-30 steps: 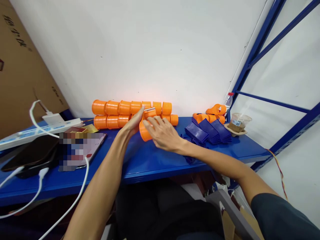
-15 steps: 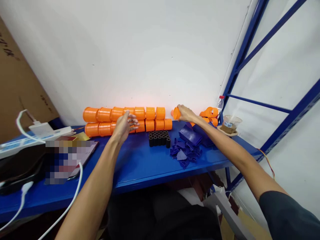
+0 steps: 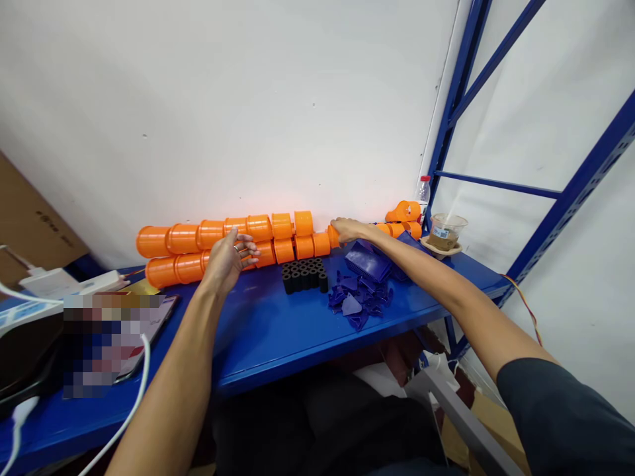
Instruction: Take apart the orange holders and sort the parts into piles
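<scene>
Two rows of orange plastic cylinders lie end to end along the wall, an upper row [image 3: 211, 233] resting on a lower row [image 3: 191, 268]. My right hand [image 3: 350, 229] is closed around another orange cylinder [image 3: 333, 236] at the right end of the lower row; it looks to be touching the last piece, though fingers partly hide it. In front of the rows, near their middle, my left hand [image 3: 231, 256] holds nothing, its fingers apart. Between the hands stands a block of short black tubes [image 3: 303, 274]. Under my right forearm lie blue flat pieces [image 3: 368, 261] and blue scraps [image 3: 358, 299].
More orange cylinders [image 3: 404, 211] lie at the right, by a bottle [image 3: 423, 192] and a plastic cup of brown liquid [image 3: 443, 235]. Blue shelf posts [image 3: 449, 119] rise there. On the left are a power strip [image 3: 94, 284], a phone [image 3: 149, 330] and white cables [image 3: 143, 370].
My right hand has brought its orange cylinder down and left, against the lower row's end. My left hand stays open before the rows. The whole view has shifted slightly.
</scene>
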Demonstrator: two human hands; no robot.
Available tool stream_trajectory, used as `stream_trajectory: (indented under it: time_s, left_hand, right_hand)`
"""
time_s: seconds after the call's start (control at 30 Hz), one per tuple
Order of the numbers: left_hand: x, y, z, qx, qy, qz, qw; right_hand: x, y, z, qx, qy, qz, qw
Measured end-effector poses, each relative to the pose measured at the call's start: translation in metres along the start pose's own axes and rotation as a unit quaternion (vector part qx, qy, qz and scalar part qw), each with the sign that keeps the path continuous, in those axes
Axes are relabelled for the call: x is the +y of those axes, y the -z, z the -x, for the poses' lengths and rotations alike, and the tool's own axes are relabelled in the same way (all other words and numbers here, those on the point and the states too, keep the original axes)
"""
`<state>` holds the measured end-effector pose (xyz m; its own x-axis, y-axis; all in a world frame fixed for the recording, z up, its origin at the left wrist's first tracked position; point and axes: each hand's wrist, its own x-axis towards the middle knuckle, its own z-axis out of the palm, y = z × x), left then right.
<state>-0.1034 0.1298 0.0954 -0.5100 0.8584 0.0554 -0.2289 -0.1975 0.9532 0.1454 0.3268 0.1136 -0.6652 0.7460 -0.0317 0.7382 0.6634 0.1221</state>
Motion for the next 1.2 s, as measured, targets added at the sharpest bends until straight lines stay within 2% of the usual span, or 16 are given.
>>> stream_trajectory:
  time_s: [0.13,0.37,0.47,0.53,0.63,0.77,0.87,0.97,1.07,1.2]
  left_hand:
    - [0.001,-0.001,0.001,0.000,0.003,-0.001,1.000]
    - [0.002,-0.002,0.003,-0.003,0.003,-0.003,1.000]
    - [0.003,-0.003,0.005,0.001,0.008,-0.006,1.000]
    - [0.004,-0.003,0.005,0.003,0.013,-0.009,1.000]
    - [0.006,-0.004,0.007,0.001,0.014,-0.010,1.000]
    - [0.008,-0.006,0.010,0.007,0.010,-0.013,1.000]
    - [0.009,-0.006,0.010,0.007,0.013,-0.015,1.000]
    - [0.009,-0.006,0.010,0.005,0.012,-0.017,1.000]
    - [0.009,-0.006,0.010,0.010,0.017,-0.015,1.000]
    - [0.009,-0.006,0.011,0.007,0.017,-0.009,1.000]
  right_hand:
    - [-0.002,0.003,-0.005,-0.043,0.005,0.009,0.999]
    - [-0.008,-0.001,-0.006,-0.054,0.008,0.002,0.999]
    - [0.000,0.014,0.001,-0.059,0.021,-0.029,0.998]
    - [0.015,0.032,0.006,-0.009,0.017,-0.053,0.998]
    - [0.051,0.064,0.014,0.084,-0.065,-0.039,0.994]
    - [0.103,0.089,0.031,0.103,-0.256,-0.002,0.961]
    - [0.132,0.087,0.045,0.093,-0.348,-0.014,0.933]
    - [0.149,0.075,0.054,0.072,-0.405,-0.071,0.909]
    - [0.156,0.063,0.058,0.090,-0.430,-0.130,0.889]
    - [0.160,0.060,0.060,0.114,-0.425,-0.151,0.885]
